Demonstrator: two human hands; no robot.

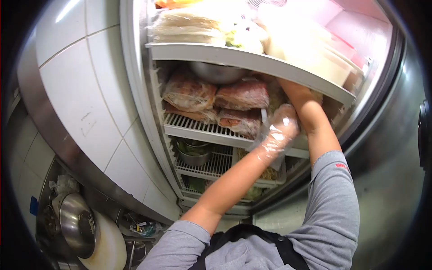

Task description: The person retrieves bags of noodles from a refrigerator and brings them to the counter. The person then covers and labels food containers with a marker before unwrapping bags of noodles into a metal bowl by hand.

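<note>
My left hand, in a loose clear plastic glove, is at the front of the refrigerator's middle shelf, close beside my right forearm. Its fingers look curled in, and whatever they hold is hidden. My right forearm reaches deep under the upper shelf, so that hand is out of sight. Left of my hands, plastic-wrapped packs of reddish meat lie stacked in two layers. Another wrapped meat pack sits farther left. A metal bowl rests behind and above the packs.
The upper shelf carries a wrapped stack of pale flat sheets and a pale plastic container. Lower down, a metal pot stands on a wire rack. Tiled wall flanks the left; a metal bowl sits at lower left.
</note>
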